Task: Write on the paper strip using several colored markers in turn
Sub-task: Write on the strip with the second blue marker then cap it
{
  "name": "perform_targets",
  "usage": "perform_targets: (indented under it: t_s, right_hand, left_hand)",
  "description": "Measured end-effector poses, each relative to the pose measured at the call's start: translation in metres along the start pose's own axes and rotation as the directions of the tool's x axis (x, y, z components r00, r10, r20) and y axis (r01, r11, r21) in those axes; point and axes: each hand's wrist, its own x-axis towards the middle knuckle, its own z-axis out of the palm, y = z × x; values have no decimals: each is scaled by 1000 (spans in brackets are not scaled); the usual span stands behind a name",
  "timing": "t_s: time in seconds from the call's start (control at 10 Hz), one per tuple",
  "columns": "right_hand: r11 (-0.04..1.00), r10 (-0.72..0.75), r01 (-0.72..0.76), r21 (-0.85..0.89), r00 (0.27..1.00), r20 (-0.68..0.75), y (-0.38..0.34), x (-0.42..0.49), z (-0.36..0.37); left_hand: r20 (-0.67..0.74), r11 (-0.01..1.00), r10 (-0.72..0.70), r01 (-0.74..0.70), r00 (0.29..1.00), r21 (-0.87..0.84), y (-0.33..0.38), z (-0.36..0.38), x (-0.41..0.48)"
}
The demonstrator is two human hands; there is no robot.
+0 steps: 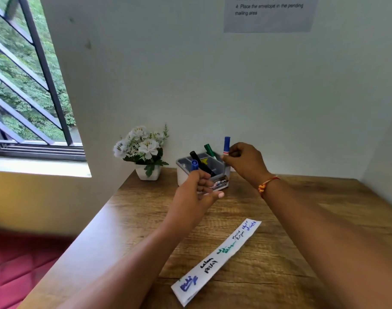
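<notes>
The paper strip [217,259] lies flat on the wooden desk [302,219], close in front of you and slanting away to the right, between your forearms. It already carries short patches of writing in blue, black and green along its length, so the task looks well along. Neither hand touches it. Both are raised beyond it, at the marker holder [184,172] near the wall.

Your right hand [244,161] pinches a blue marker [227,143] upright, fingers closed on its lower part, just over the holder's right end. Whether it is coming out or going back, I cannot tell. Your left hand [197,190] is curled round a smaller blue piece [194,165], probably a cap, though it may be a second marker.

A black marker [199,162] and a green marker [209,150] lean in the holder, within easy reach for a change of colour. Left of the holder stands a pot of white flowers [143,150]. Further left is a barred window [23,85], and a printed notice [268,14] hangs on the wall above.
</notes>
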Motion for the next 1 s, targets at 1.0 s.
perform_targets:
  t_s: [1.0]
  right_hand:
    - [906, 166, 75, -417, 843, 512, -12, -145, -93]
  left_hand:
    - [632, 721, -247, -297, 734, 626, 50, -9, -11]
